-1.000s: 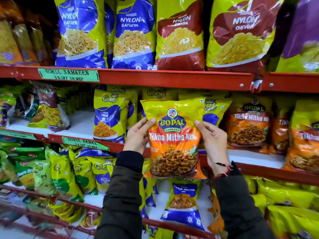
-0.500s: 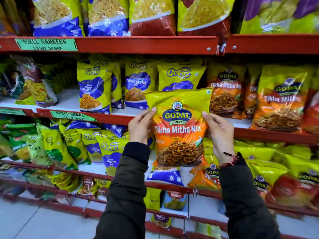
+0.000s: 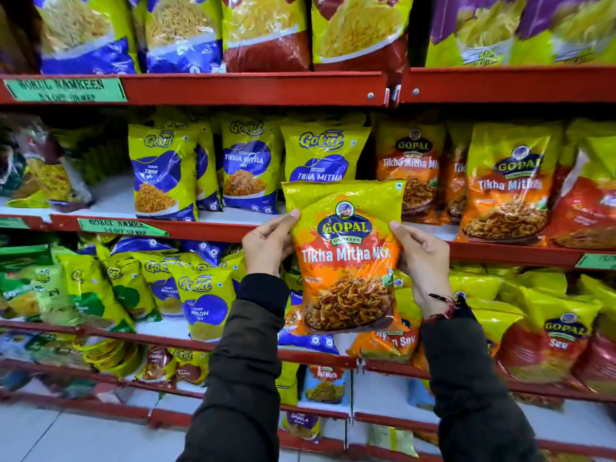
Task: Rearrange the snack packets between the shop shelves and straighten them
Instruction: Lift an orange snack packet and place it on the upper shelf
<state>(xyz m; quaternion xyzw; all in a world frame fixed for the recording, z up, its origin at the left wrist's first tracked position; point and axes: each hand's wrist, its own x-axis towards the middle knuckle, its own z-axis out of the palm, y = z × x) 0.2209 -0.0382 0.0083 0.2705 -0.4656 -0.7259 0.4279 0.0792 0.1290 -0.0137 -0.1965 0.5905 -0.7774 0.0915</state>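
Observation:
A yellow and orange Gopal Tikha Mitha Mix packet is held upright in the air in front of the shelves. My left hand grips its left edge and my right hand grips its right edge. Behind it on the middle shelf stand blue and yellow Gokul Tikha Mitha packets. To the right on that shelf stand matching Gopal Tikha Mitha packets. The held packet hides part of the row below.
Large Nylon packets fill the top shelf. The lower shelf holds leaning Gokul packets on the left and Gopal Sev packets on the right. Small packets sit on the bottom shelves above the tiled floor.
The view has tilted downward, so the shelves sit higher in the frame. The packet has come down and slightly right in front of the middle shelf, with both hands still on it.

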